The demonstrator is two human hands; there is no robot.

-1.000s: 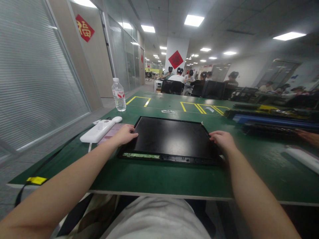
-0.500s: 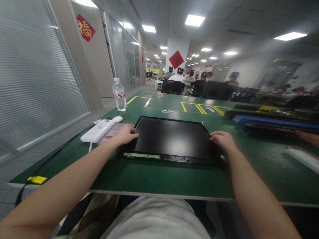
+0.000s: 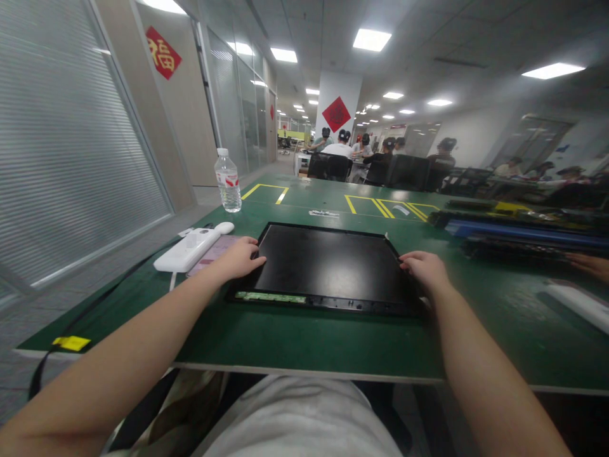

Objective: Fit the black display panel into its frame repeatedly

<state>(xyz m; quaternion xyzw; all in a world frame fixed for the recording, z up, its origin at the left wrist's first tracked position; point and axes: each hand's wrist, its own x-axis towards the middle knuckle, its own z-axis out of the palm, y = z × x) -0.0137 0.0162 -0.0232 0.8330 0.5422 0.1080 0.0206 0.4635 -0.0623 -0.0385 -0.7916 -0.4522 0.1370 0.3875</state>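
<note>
A black flat panel lies flat on the green table in front of me, with a green circuit strip along its near edge. My left hand rests on the panel's left edge, fingers curled over it. On the right edge sits my right hand, its fingers bent down onto the panel's corner. Both hands grip the panel's sides.
A white power strip and a pink phone lie left of the panel. A water bottle stands at the far left. Dark trays and a blue bar lie at the right, with another person's hand. People sit at desks beyond.
</note>
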